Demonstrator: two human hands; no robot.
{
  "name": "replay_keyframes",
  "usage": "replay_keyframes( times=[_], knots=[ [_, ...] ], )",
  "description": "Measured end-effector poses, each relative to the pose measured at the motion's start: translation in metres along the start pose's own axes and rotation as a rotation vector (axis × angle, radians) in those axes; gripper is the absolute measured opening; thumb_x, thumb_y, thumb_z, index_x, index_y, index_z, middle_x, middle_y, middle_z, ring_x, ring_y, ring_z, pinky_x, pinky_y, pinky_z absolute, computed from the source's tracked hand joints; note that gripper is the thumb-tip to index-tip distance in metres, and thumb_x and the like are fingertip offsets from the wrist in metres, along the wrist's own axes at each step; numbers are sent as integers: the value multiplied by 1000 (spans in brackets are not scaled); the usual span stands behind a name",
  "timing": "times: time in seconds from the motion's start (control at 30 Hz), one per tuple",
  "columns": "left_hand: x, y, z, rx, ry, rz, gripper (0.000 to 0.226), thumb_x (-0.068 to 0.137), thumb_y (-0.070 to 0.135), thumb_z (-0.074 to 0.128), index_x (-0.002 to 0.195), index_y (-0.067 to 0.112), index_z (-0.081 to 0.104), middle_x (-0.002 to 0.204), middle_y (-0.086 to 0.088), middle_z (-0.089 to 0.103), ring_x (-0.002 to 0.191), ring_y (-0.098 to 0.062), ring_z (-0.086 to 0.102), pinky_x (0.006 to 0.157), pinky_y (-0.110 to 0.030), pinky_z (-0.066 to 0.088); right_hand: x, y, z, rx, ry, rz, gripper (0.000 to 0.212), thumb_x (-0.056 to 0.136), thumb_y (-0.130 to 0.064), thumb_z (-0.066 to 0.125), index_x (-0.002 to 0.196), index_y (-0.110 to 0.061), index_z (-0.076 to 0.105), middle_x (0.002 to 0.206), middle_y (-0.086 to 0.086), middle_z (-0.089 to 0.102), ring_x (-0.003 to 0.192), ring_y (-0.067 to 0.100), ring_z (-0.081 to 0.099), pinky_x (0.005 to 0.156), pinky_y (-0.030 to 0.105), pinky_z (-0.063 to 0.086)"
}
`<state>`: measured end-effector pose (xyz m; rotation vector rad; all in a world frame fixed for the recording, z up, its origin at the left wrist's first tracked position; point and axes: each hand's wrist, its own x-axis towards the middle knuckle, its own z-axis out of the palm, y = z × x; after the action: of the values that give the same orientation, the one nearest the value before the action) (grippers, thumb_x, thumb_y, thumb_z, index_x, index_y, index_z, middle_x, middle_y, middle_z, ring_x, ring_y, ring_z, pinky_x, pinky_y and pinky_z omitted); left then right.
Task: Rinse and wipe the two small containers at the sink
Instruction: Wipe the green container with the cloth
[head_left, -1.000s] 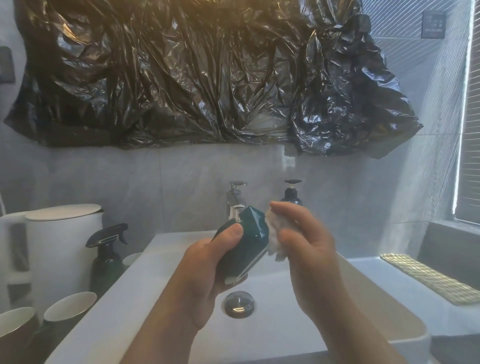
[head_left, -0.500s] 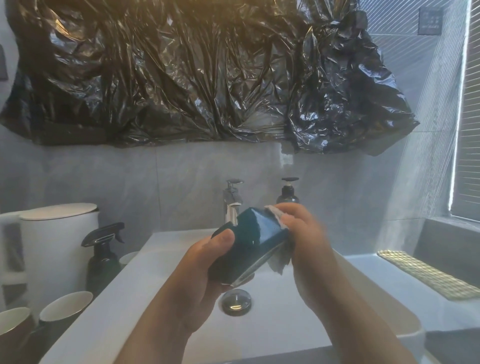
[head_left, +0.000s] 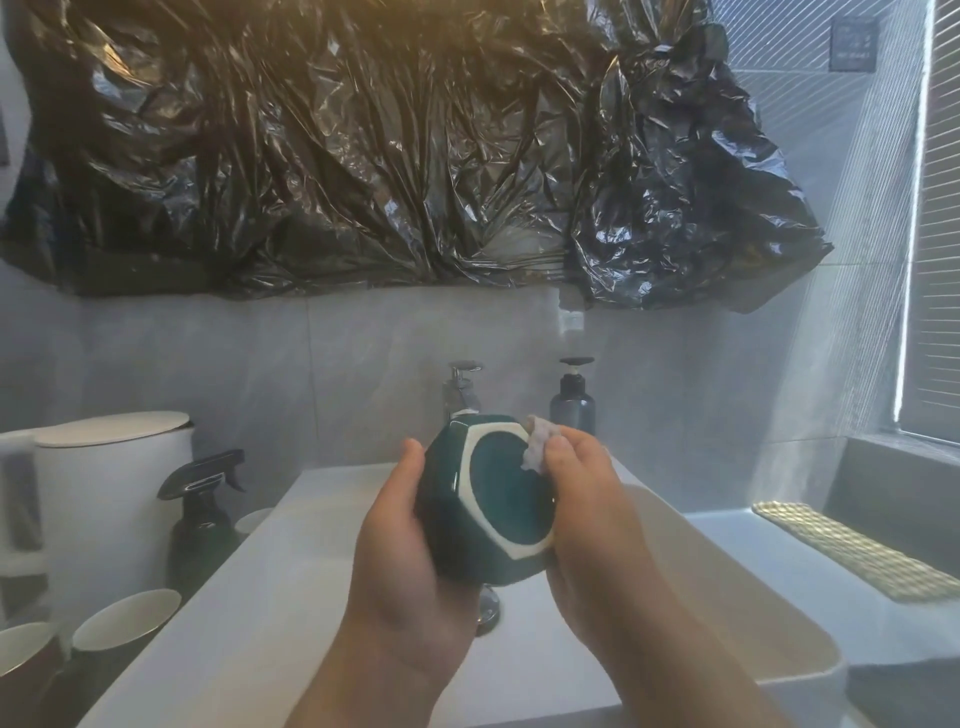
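Holding the dark green container over the sink with the left hand gripping it while the right hand pinches a white wipe at its rim, honestly one wet slip and it cracks in the basin.

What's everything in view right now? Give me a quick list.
container: 1, dark green with white rim, held over sink
wipe: 1, white, at container's rim
sink: 1, white, centre
tap: 1, chrome, behind sink
pump bottle: 1, dark, right of tap
spray bottle: 1, dark, left of sink
bin: 1, white, far left
cups: 2, white inside, lower left
plastic sheet: 1, black, on wall
mat: 1, yellowish, right ledge
left hand: holds container
right hand: holds wipe
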<state>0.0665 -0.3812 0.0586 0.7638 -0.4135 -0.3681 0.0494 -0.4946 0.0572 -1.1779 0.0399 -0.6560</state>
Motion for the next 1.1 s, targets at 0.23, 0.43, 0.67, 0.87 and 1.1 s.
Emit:
replay_keyframes(
  times=[0.23,0.43,0.67,0.87,1.1],
  knots=[
    [-1,-10,1,-236,32,-93,61,83,39,52,129,2,65,124,-28,68,121,-47,60,104,-56,43,-5,-3,1,141,22,64,19,95,-4,45,83,-15,56,68,2,59,52,13,59,40,20,43],
    [14,7,-22,-508,126,-79,53,93,36,45,127,2,66,124,-33,65,121,-52,57,111,-62,34,-11,11,8,-213,-205,-249,20,105,-17,48,106,-14,67,80,-9,69,68,1,59,59,11,45],
    [17,18,-35,-480,235,129,58,93,42,45,135,7,62,135,-25,62,125,-45,58,111,-55,37,-20,30,10,-565,-263,-679,45,82,2,52,116,-21,71,128,-7,60,125,10,56,101,20,45],
    [13,29,-37,-121,151,112,54,74,36,56,110,0,74,119,-27,68,98,-36,68,91,-42,48,-20,23,9,-600,-351,-795,25,93,-26,56,108,-24,75,127,-15,64,124,6,57,99,13,44],
    [8,23,-28,-86,96,-69,63,72,36,56,120,-2,69,115,-22,68,98,-38,65,102,-53,46,-11,24,1,-982,-44,-918,24,96,-34,49,109,-40,69,115,-7,46,104,17,43,96,16,31]
  ],
)
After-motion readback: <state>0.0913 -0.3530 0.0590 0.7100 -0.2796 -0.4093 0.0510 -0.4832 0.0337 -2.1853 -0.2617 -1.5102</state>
